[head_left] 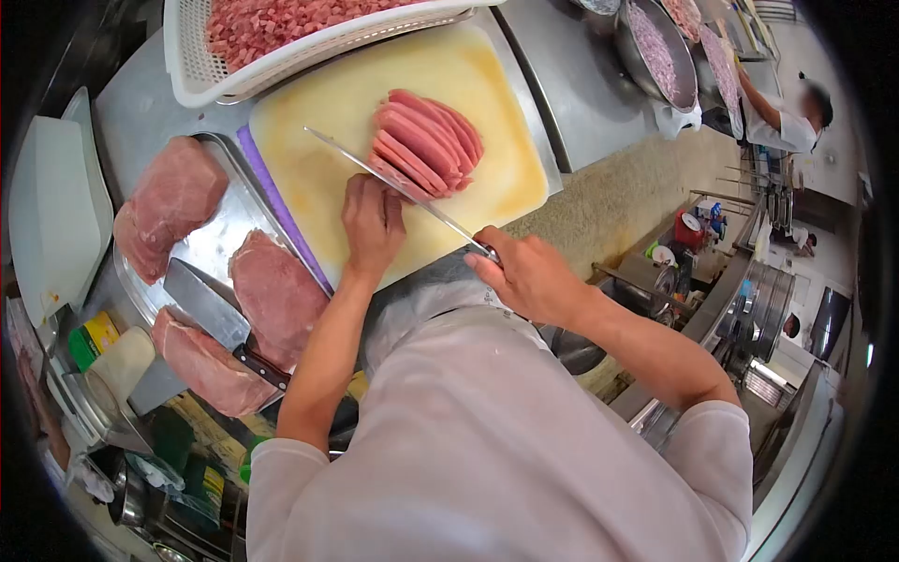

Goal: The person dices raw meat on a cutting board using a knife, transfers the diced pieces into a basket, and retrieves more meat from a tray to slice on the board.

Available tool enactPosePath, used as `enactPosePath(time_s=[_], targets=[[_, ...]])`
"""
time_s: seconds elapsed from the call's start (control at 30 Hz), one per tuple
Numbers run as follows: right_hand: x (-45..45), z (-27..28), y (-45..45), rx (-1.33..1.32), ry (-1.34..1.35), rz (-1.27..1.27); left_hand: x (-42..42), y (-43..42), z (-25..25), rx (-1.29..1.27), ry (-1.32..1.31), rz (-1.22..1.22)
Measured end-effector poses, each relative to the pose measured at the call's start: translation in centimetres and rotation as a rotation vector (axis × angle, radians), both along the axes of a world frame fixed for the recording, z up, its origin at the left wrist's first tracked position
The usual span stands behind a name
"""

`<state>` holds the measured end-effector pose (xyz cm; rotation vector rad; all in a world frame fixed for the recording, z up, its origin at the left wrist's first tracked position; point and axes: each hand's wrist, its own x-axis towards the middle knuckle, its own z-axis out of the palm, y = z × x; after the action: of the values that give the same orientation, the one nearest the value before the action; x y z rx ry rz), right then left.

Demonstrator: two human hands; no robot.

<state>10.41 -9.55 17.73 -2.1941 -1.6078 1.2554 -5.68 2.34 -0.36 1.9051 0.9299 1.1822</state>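
Observation:
My right hand (538, 276) is wrapped round the handle of a long, thin-bladed knife (431, 209). Its blade slants up and left over the yellowed cutting board (300, 178), along the near edge of a pile of raw pink meat slices (433, 139). Close against the blade, my left hand (373, 223) has its fingers curled down beside the pile; what lies under the fingertips is hidden. To the left, a metal tray (201, 258) bears large raw meat pieces (276, 295) and a cleaver (208, 304) with a dark handle.
A white perforated basket (187, 70) of diced meat stands beyond the board. Metal bowls (688, 80) of pale pink chopped food are at the upper right, where a person (796, 126) reaches in. A white plastic container (56, 206) is at far left; a sponge (92, 339) lies below it.

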Motion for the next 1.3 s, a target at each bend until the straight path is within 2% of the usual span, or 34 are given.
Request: enactPosePath(time_s=[0.33, 0.43, 0.63, 0.73, 0.8, 0.87, 0.93, 1.03, 1.3], targets=[[-0.8, -4.7, 4.6, 0.037, 0.019, 0.092, -0.3, -0.7, -1.1, -0.101, -0.063, 0.003], [-0.7, -6.6, 4.3, 0.202, -0.008, 0.124, -0.4, -0.8, -0.9, -0.127, -0.026, 0.008], [1.2, -3.6, 2.0, -0.040, 0.094, 0.048, -0.3, -0.8, -1.2, -0.148, -0.022, 0.018], [0.7, -8.3, 2.5, 0.122, 0.126, 0.044, -0.6, -0.5, -1.3, -0.075, -0.016, 0.002], [0.4, -10.0, 3.2, 0.194, 0.037, 0.074, -0.6, -0.3, -1.5, -0.077, -0.012, -0.005], [0.3, -9.4, 2.3, 0.191, 0.038, 0.036, -0.5, -1.0, -1.5, -0.078, 0.004, -0.022], [0.2, -4.5, 2.9, 0.141, 0.135, -0.012, -0.4, -0.8, -1.8, -0.051, 0.031, 0.006], [0.2, 0.4, 1.1, -0.028, 0.138, -0.099, -0.3, -0.9, -1.6, -0.032, 0.042, 0.007], [0.2, -1.7, 1.5, 0.048, 0.060, 0.017, -0.4, -1.0, -1.1, -0.084, 0.055, -0.008]])
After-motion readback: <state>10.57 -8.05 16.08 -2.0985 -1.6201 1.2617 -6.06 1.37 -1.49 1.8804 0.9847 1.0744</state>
